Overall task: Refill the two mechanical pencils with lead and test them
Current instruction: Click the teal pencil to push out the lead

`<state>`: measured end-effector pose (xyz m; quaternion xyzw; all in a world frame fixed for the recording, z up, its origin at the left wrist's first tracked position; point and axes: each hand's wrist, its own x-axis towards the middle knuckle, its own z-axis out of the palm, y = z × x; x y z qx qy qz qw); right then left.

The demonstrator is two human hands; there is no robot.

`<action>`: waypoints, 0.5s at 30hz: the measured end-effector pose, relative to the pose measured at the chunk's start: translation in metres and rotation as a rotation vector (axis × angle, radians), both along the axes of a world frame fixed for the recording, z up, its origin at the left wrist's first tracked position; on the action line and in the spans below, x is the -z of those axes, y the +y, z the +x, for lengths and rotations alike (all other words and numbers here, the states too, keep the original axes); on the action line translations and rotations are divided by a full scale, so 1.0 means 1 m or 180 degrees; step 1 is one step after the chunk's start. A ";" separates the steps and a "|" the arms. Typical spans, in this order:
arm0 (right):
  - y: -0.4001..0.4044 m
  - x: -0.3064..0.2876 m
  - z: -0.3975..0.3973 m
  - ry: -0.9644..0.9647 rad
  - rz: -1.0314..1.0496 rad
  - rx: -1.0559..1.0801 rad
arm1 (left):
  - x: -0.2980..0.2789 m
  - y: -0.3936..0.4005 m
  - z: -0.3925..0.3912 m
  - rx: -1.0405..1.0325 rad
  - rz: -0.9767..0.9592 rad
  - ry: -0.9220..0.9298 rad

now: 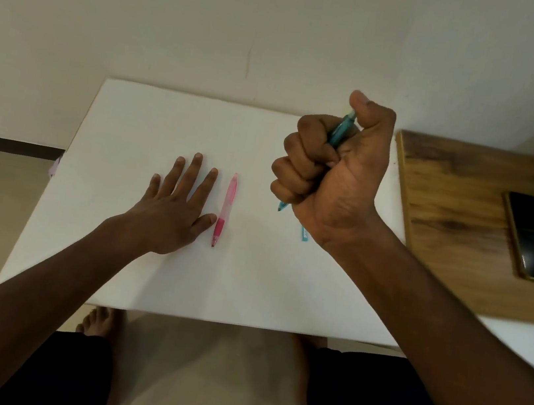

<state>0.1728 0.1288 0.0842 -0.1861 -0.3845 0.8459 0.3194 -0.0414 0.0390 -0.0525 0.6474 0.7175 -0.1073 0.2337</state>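
The right hand (332,170) fists a translucent teal pencil (340,128), tip down-left, thumb on its cap; the pink pencil (225,210) lies lengthwise, tip toward the person, beside the flat, open left hand (174,209).

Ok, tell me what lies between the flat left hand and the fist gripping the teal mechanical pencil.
In the head view, only the pink mechanical pencil lies between the left hand and right hand, close beside the left thumb.

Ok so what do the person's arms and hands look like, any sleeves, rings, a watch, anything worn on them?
Both arms are bare from the bottom edge of the picture to the fingertips, with no sleeve in view. The left hand and the right hand carry no ring, watch, bracelet or glove that the head view shows. Fingernails on the left hand are short and unpainted. No tattoos, bandages or markings show on either forearm.
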 end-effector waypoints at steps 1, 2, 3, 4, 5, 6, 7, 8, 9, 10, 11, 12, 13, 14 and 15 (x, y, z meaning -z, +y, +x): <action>0.000 0.000 0.002 0.0013 -0.0032 -0.0019 | 0.000 0.000 0.000 0.0003 -0.0003 -0.0007; 0.000 0.000 0.004 -0.0002 -0.0050 -0.0037 | 0.001 0.000 0.000 0.0005 -0.0004 -0.0014; 0.000 0.001 0.005 -0.0045 -0.0048 -0.0039 | 0.001 0.000 0.000 0.0007 -0.0001 -0.0018; 0.000 0.001 0.007 -0.0097 -0.0033 -0.0031 | 0.002 0.000 0.000 0.0008 0.0002 -0.0015; 0.000 0.002 0.008 -0.0136 -0.0018 -0.0019 | 0.002 0.000 0.000 0.0005 0.0001 -0.0010; 0.001 0.002 0.009 -0.0144 -0.0017 0.0001 | 0.002 0.000 0.000 0.0004 0.0005 -0.0007; 0.002 0.003 0.011 -0.0124 -0.0045 0.0015 | 0.002 0.001 0.000 0.0000 0.0005 -0.0011; 0.002 0.004 0.012 -0.0099 -0.0085 0.0017 | 0.002 0.001 0.000 -0.0008 0.0004 -0.0019; 0.004 0.006 0.014 -0.0088 -0.0115 0.0011 | 0.003 0.001 0.000 -0.0014 -0.0001 -0.0024; 0.005 0.007 0.014 -0.0106 -0.0130 0.0004 | 0.003 0.000 0.000 -0.0017 -0.0010 -0.0022; 0.007 0.008 0.014 -0.0149 -0.0135 0.0014 | 0.003 0.001 0.000 -0.0011 -0.0017 -0.0018; 0.009 0.008 0.013 -0.0198 -0.0138 0.0039 | 0.003 0.001 0.000 -0.0003 -0.0026 -0.0015; 0.011 0.009 0.012 -0.0228 -0.0153 0.0081 | 0.003 0.001 -0.001 -0.0003 -0.0037 -0.0017; 0.013 0.010 0.012 -0.0230 -0.0184 0.0141 | 0.003 0.001 -0.001 -0.0008 -0.0041 -0.0026; 0.016 0.012 0.011 -0.0227 -0.0234 0.0206 | 0.003 0.000 -0.001 -0.0012 -0.0035 -0.0035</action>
